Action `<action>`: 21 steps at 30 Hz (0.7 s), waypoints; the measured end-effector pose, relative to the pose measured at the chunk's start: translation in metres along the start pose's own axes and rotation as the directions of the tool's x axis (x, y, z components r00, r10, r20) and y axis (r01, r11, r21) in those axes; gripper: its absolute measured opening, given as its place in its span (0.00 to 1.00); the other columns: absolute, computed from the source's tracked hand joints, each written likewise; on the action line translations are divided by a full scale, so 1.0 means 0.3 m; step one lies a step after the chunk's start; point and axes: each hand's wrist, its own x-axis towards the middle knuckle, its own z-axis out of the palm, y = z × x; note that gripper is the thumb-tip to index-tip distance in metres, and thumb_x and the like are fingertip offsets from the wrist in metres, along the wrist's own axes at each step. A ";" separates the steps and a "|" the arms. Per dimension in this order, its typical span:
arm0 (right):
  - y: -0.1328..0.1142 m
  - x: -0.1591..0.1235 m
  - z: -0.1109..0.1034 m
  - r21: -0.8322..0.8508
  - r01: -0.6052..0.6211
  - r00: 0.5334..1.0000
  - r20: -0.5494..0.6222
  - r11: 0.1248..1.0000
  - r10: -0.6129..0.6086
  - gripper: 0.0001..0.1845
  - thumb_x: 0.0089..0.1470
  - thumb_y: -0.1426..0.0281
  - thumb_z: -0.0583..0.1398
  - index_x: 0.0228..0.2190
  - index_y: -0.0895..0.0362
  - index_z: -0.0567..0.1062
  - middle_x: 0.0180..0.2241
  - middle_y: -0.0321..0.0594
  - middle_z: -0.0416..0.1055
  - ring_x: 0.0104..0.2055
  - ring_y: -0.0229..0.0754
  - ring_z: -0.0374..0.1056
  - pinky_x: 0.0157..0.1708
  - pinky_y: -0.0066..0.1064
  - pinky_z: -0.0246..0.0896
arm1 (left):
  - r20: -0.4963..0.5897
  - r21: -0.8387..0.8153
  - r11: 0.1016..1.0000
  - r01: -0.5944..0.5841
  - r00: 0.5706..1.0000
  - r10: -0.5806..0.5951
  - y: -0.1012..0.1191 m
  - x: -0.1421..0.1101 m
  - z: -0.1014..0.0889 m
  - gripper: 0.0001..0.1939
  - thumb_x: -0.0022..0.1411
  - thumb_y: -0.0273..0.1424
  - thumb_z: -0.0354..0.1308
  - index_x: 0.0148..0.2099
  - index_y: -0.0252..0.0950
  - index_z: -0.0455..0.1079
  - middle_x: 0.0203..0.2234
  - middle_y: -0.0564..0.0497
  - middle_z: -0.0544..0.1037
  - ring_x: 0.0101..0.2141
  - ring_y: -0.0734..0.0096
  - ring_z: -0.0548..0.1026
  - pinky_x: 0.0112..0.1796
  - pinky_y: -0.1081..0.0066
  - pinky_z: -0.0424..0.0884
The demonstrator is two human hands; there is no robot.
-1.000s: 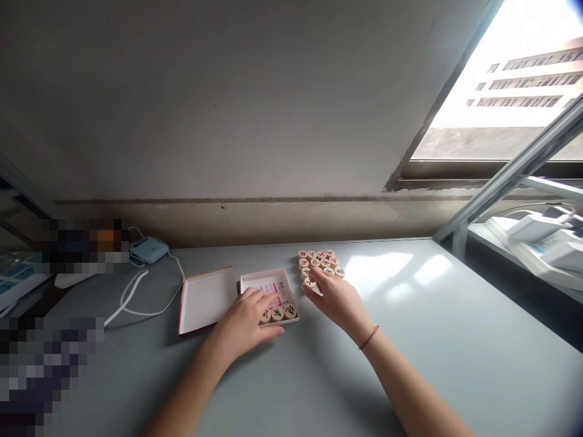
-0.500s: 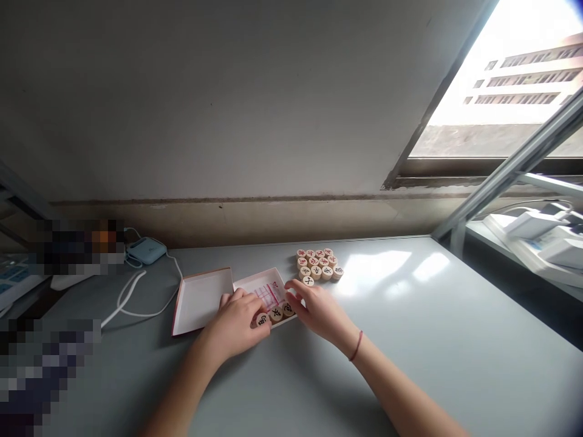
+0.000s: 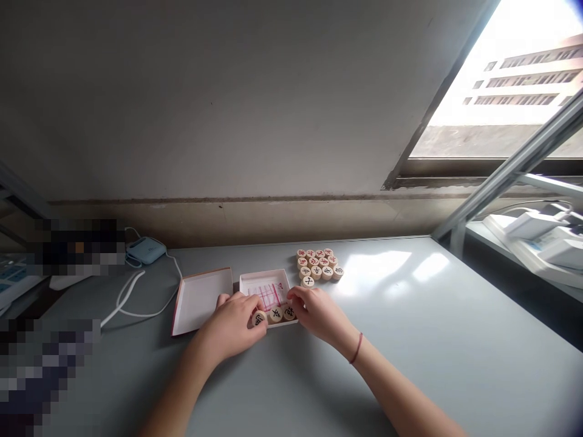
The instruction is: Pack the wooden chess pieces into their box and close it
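A shallow white box (image 3: 255, 278) lies on the table with a paper sheet (image 3: 268, 295) printed with pink lines inside. Along its near side sit xiangqi pieces with black characters, among them a middle piece (image 3: 276, 314) and a right one (image 3: 289, 312). My left hand (image 3: 234, 321) has thumb and fingers closed around the leftmost xiangqi piece (image 3: 259, 318), which looks slightly tilted. My right hand (image 3: 316, 309) is closed at the box's right wall, its fingertips partly hidden. Behind it, more xiangqi pieces (image 3: 316, 262), red and black, stand in close rows.
The open box lid (image 3: 203, 300) lies inside up, left of the box. Further left are a light-blue device (image 3: 146, 250) and a looping white cable (image 3: 136, 315). A wall backs the table (image 3: 410, 340); a metal frame bar (image 3: 501, 170) slants at the right.
The box has turned to sit squarer and shifted slightly right. My right fingers have closed together at its right wall. The leftmost piece has moved a little left with my left hand.
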 end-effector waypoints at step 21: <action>0.120 0.004 -0.173 0.362 -0.163 0.981 -0.041 0.918 0.191 0.14 0.54 0.64 0.51 0.24 0.57 0.71 0.24 0.38 0.72 0.23 0.35 0.62 0.22 0.25 0.53 | -0.228 -0.568 0.823 0.025 0.955 -0.187 0.039 0.041 0.041 0.14 0.59 0.42 0.55 0.42 0.39 0.72 0.30 0.53 0.78 0.31 0.70 0.75 0.35 0.72 0.71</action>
